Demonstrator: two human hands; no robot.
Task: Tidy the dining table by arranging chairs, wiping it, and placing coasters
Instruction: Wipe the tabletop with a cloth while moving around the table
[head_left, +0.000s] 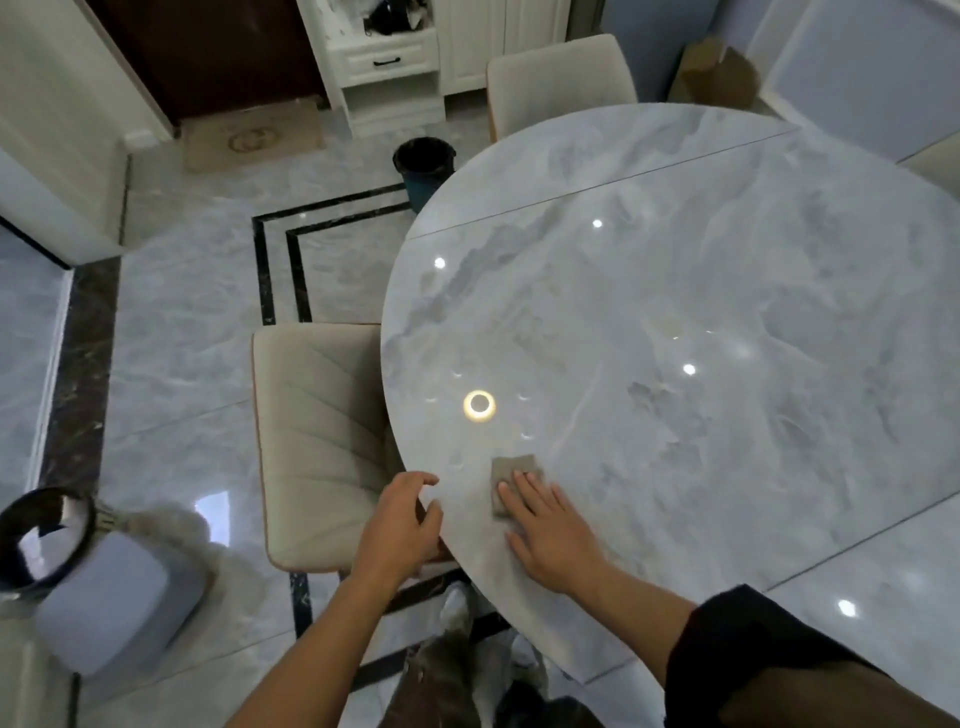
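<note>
You will find no lettering, number or label here that you can read. The nearest thing to a sign is a round emblem (251, 140) on the doormat (296, 122) before the dark door (208, 52), too blurred for you to make out letters.

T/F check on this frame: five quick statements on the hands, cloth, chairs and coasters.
1. The right hand lies flat on the cloth. True.
2. The cloth sits mid-table. False: it is near the table edge closest to the person.
3. Coasters are laid out. False: none show on the table.
4. A beige chair stands at the table's edge beside the left hand. True.
5. The dark bin stands on the table. False: it is on the floor.
</note>
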